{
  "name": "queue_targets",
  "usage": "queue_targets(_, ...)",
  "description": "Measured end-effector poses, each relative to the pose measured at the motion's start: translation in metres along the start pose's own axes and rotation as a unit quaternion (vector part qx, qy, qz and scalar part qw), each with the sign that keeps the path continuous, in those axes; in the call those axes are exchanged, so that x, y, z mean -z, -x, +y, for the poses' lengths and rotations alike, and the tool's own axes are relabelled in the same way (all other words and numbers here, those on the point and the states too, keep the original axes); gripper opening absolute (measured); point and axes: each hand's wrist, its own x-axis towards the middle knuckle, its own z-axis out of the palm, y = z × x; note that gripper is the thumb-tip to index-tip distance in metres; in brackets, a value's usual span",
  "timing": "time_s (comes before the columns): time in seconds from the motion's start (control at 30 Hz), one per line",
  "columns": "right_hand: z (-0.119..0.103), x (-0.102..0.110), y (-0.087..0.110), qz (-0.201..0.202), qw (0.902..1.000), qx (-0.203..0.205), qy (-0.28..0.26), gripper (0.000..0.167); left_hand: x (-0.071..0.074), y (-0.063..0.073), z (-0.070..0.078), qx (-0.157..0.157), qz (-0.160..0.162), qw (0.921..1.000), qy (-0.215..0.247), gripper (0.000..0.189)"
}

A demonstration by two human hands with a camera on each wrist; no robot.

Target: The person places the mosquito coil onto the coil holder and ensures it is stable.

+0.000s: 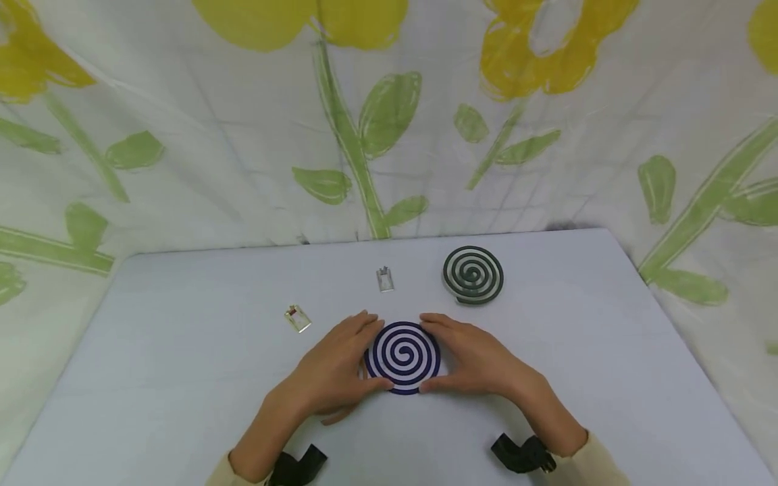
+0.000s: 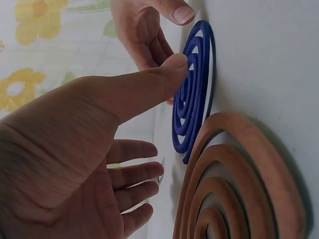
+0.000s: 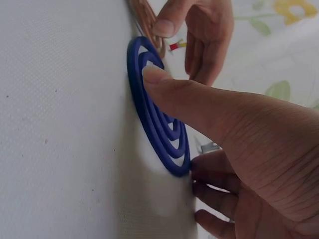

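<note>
A blue mosquito coil [image 1: 404, 358] lies flat between both hands at the middle front of the table. My left hand [image 1: 338, 368] holds its left rim, thumb at the near edge and fingers toward the far side. My right hand [image 1: 477, 354] grips the right rim; in the right wrist view its thumb [image 3: 154, 74] lies over the coil and a fingertip meets the far edge. A brown mosquito coil [image 2: 244, 132] lies beside the blue one, mostly hidden beneath my left hand in the head view.
A dark green mosquito coil [image 1: 473, 275] lies at the back right of the white table [image 1: 182, 351]. Two small metal pieces, one silver [image 1: 385, 279] and one gold-coloured [image 1: 298, 318], lie behind the hands. A flower-printed curtain [image 1: 243, 135] hangs behind.
</note>
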Motion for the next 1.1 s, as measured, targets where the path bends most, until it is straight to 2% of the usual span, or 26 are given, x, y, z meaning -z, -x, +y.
queue_targets(0.27, -0.0047, -0.0028, 0.0021, -0.003, 0.9998, -0.011, 0.013, 0.101, -0.0031, 0.0, 0.0013, 0.013, -0.015, 0.9998, -0.008, 0.089)
queue_targets(0.47, -0.0069, -0.0031, 0.0031, 0.002, 0.9996, -0.002, 0.027, 0.102, -0.0059, 0.0003, 0.0016, 0.003, -0.005, 1.0, -0.007, 0.086)
queue_targets(0.9, -0.0046, -0.0056, -0.003, 0.006, 0.999, 0.013, 0.041, 0.11, -0.0082, 0.0012, -0.0017, -0.03, 0.007, 0.9994, -0.017, 0.095)
queue_targets(1.1, 0.0017, -0.0053, -0.0019, 0.0, 0.9996, 0.015, 0.022, 0.108, -0.0071, 0.0014, -0.0016, -0.013, -0.007, 0.9998, -0.016, 0.098)
